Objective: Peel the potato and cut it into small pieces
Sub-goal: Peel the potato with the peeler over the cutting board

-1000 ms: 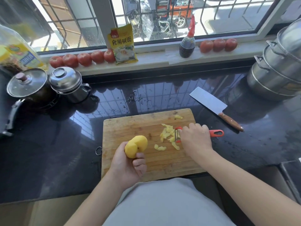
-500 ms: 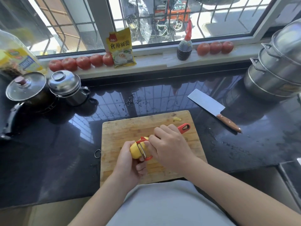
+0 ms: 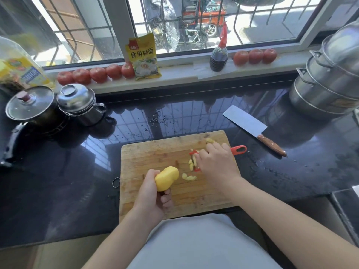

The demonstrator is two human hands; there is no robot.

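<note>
Potato (image 3: 166, 178), one, sits gripped in the left hand (image 3: 150, 199). Right hand (image 3: 216, 164) clasps one red peeler (image 3: 238, 150) beside scattered peelings (image 3: 189, 177).

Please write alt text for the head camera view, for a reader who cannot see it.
Over a wooden cutting board, the left hand holds a peeled yellow potato and the right hand holds a red peeler among peel scraps. A cleaver lies on the black counter.
</note>
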